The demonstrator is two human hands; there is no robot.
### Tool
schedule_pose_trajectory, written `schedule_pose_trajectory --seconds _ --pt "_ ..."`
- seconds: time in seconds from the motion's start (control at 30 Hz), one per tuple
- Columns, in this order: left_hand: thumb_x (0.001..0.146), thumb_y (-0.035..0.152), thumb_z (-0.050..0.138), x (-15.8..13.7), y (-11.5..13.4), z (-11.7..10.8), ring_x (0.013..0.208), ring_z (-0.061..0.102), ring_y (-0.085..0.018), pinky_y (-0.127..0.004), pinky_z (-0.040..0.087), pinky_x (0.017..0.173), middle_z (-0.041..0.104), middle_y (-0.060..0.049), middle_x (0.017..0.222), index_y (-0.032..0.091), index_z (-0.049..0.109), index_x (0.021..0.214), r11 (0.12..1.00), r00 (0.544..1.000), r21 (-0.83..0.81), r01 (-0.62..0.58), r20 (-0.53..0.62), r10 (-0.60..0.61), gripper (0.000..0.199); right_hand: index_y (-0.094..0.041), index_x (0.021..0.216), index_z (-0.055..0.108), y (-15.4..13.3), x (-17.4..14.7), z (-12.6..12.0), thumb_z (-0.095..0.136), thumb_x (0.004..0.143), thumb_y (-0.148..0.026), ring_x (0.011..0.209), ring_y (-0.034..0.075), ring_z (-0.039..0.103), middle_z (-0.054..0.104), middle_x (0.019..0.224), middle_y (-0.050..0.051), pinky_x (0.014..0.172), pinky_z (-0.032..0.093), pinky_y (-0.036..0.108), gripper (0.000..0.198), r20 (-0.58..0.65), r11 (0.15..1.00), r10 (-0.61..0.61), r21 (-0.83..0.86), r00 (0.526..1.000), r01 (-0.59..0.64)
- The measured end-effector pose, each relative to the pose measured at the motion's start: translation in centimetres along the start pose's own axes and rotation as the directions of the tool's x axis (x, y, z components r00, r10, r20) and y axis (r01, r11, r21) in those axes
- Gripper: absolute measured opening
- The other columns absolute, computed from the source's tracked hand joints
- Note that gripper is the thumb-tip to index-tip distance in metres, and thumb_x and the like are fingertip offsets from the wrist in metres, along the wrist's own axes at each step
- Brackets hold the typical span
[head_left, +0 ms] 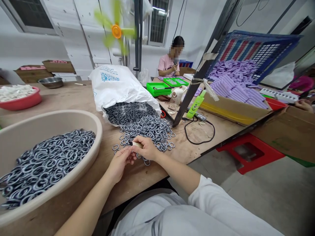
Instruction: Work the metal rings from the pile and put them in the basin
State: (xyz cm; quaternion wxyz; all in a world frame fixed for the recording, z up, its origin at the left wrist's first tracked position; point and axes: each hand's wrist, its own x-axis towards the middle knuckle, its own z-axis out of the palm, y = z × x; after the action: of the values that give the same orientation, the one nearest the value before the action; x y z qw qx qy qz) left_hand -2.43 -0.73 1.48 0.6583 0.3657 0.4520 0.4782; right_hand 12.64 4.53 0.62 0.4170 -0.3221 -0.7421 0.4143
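Observation:
My right hand (147, 149) is closed around a small tool with a pale handle and a dark end (137, 144); its kind is not clear. Against it, my left hand (120, 164) has its fingers pinched together, and whatever is between them is hidden. Both hands meet over the front of the table, just before a loose heap of grey rings (147, 129). These rings spill from the mouth of a white woven sack (120, 87) lying on its side. To the left, a big beige basin (97, 131) holds many more such rings (56, 157).
A slanted dark metal post (188, 98) rises right of the heap, near a green bottle (196, 105) and a black cable (214, 132). Purple pieces (236, 85) fill a carton at right. A red stool (251, 152) stands below. Across the table sits a person (169, 64).

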Motion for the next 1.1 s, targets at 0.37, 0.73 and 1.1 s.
schedule_pose_trajectory --seconds 0.37,0.73,1.1 --pt "0.059 0.05 0.083 0.28 -0.1 -0.12 0.056 0.049 -0.009 -0.021 0.042 0.05 0.058 0.002 0.061 0.015 0.063 0.071 1.0 1.0 -0.018 0.001 -0.02 -0.001 0.042 -0.018 0.094 0.061 0.45 -0.32 0.49 0.074 0.075 -0.048 0.058 0.009 0.049 0.057 0.065 -0.006 0.058 0.037 0.021 0.037 0.017 0.999 0.046 -0.002 0.999 -0.046" --pt "0.064 0.055 0.08 0.08 0.01 -0.15 0.06 0.051 -0.01 -0.022 0.042 0.052 0.058 0.0 0.066 0.015 0.064 0.073 0.999 0.999 0.007 -0.031 0.023 0.031 0.045 -0.019 0.09 0.058 0.52 -0.31 0.53 0.065 0.086 -0.05 0.054 0.01 0.055 0.061 0.066 -0.005 0.057 0.042 0.022 0.032 0.06 0.982 0.036 0.184 0.998 -0.046" --pt "0.062 0.055 0.081 0.1 -0.03 -0.27 0.061 0.052 -0.011 -0.022 0.043 0.052 0.059 -0.001 0.067 0.014 0.065 0.074 1.0 1.0 -0.007 -0.027 0.01 0.028 0.046 -0.018 0.091 0.061 0.45 -0.31 0.59 0.07 0.082 -0.05 0.059 0.011 0.059 0.063 0.068 -0.004 0.061 0.045 0.023 0.034 0.03 0.986 0.043 0.162 0.999 -0.048"
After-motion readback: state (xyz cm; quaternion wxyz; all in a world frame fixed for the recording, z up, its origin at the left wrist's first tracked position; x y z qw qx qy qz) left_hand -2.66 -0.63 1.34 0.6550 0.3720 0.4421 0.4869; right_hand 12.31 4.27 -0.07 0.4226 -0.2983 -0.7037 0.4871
